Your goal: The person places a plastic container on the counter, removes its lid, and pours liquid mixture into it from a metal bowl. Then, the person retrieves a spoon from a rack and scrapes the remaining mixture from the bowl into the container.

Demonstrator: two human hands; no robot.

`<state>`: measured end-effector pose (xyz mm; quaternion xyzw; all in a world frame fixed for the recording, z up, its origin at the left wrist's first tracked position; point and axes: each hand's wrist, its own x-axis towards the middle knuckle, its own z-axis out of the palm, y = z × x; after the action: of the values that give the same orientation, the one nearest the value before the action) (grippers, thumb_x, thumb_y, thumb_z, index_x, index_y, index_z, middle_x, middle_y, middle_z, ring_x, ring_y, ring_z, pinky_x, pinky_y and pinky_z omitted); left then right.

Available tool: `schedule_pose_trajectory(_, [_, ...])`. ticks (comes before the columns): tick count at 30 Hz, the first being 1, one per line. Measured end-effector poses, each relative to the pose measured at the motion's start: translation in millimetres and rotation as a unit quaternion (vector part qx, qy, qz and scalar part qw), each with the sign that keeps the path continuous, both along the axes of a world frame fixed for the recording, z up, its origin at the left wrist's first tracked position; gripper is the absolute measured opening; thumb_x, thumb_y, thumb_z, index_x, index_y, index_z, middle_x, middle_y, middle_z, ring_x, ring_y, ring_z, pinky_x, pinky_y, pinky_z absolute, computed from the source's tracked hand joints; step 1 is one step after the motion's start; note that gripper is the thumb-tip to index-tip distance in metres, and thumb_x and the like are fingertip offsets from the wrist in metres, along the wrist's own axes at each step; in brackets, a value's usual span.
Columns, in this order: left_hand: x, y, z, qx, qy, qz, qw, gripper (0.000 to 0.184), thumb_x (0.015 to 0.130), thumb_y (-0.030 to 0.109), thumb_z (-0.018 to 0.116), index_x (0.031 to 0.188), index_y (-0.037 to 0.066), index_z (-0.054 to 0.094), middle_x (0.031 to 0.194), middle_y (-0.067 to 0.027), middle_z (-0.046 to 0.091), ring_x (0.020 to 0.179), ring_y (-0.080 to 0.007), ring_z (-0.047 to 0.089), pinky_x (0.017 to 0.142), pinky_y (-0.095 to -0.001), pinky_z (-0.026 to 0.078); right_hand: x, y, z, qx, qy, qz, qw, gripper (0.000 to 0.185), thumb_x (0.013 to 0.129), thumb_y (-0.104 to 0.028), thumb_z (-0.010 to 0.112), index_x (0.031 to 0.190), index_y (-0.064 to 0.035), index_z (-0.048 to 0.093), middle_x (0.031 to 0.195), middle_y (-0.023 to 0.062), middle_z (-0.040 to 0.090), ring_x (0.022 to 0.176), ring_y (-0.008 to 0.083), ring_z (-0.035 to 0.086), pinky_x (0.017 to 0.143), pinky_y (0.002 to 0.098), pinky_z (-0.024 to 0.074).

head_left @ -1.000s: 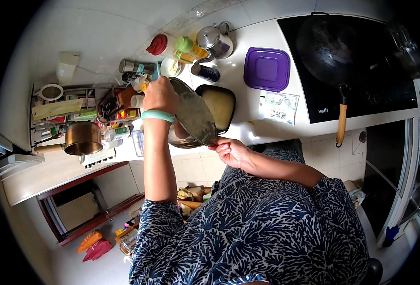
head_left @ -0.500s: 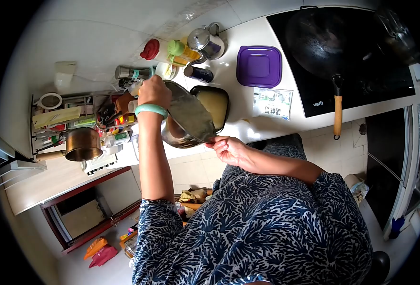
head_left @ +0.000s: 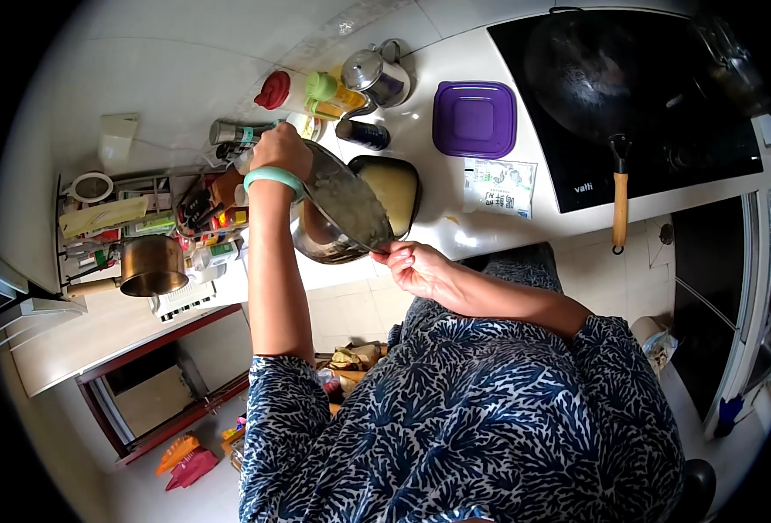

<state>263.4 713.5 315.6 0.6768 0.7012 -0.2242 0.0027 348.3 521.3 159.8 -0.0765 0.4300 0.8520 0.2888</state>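
Observation:
A large metal bowl (head_left: 326, 249) is tipped steeply to the right, with a pale, lumpy wet mixture (head_left: 351, 199) along its inner wall. My left hand (head_left: 281, 152), with a pale green bangle at the wrist, is closed on the bowl's far rim. My right hand (head_left: 413, 268) pinches its near rim with the thumb and fingers. Under the bowl's right edge stands a dark rectangular pan (head_left: 418, 196) with a smooth pale yellow mass (head_left: 394, 187) in it; the bowl hides its left part.
A purple plastic container (head_left: 474, 120) and a printed packet (head_left: 501, 187) lie right of the pan. Behind stand a metal kettle (head_left: 377, 78), bottles and a dark jar (head_left: 364, 133). A wok (head_left: 582, 78) sits on the black hob. Left is a crowded rack with a small pot (head_left: 153, 264).
The bowl and both hands have shifted slightly left and away from me. More of the pale mixture shows on the bowl's inner wall.

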Motion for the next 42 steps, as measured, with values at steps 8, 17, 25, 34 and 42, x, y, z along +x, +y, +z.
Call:
schedule_pose_trajectory(8, [3, 2, -3, -0.029, 0.021, 0.013, 0.999, 0.031, 0.085, 0.012, 0.045, 0.106, -0.002, 0.062, 0.111, -0.0276, 0.061, 0.106, -0.0403, 0.059, 0.092, -0.0440, 0.048, 2, -2, 1, -0.002, -0.013, 0.011, 1.000, 0.020, 0.094, 0.000, 0.039, 0.099, 0.0160, 0.049, 0.087, 0.0158, 0.057, 0.045, 0.0020, 0.045, 0.036, 0.0126, 0.0398])
schedule_pose_trajectory(17, [0, 0, -9, -0.035, 0.025, 0.012, 0.999, 0.032, 0.085, 0.014, 0.045, 0.108, -0.002, 0.061, 0.111, -0.0271, 0.061, 0.106, -0.0404, 0.058, 0.091, -0.0450, 0.048, -1, -8, -10, 0.007, 0.029, -0.015, 0.999, 0.009, 0.091, 0.005, 0.037, 0.096, 0.0089, 0.042, 0.102, 0.0265, 0.055, 0.048, 0.0034, 0.046, 0.038, 0.0129, 0.0406])
schedule_pose_trajectory(25, [-1, 5, -11, -0.035, 0.033, -0.014, 0.999, 0.032, 0.085, 0.013, 0.045, 0.106, -0.003, 0.061, 0.109, -0.0280, 0.061, 0.105, -0.0405, 0.059, 0.091, -0.0447, 0.048, -5, -6, -11, 0.001, 0.046, -0.017, 0.999, 0.010, 0.088, 0.006, 0.039, 0.097, 0.0087, 0.043, 0.101, 0.0253, 0.056, 0.048, 0.0039, 0.047, 0.038, 0.0133, 0.0410])
schedule_pose_trajectory(34, [-1, 10, -10, -0.050, 0.039, -0.017, 0.998, 0.033, 0.084, 0.012, 0.046, 0.109, -0.003, 0.060, 0.111, -0.0275, 0.061, 0.105, -0.0401, 0.059, 0.091, -0.0448, 0.048, -6, -1, -2, -0.002, 0.031, 0.010, 0.999, 0.016, 0.092, 0.002, 0.040, 0.099, 0.0135, 0.049, 0.091, 0.0163, 0.059, 0.046, 0.0030, 0.047, 0.037, 0.0136, 0.0408])
schedule_pose_trajectory(42, [14, 12, -3, -0.048, 0.050, -0.004, 0.998, 0.033, 0.085, 0.012, 0.046, 0.111, 0.000, 0.061, 0.114, -0.0251, 0.061, 0.108, -0.0388, 0.058, 0.091, -0.0441, 0.049, -9, 1, -9, -0.002, 0.034, -0.036, 0.999, 0.012, 0.088, 0.005, 0.040, 0.098, 0.0103, 0.046, 0.101, 0.0215, 0.056, 0.048, 0.0034, 0.046, 0.038, 0.0134, 0.0408])
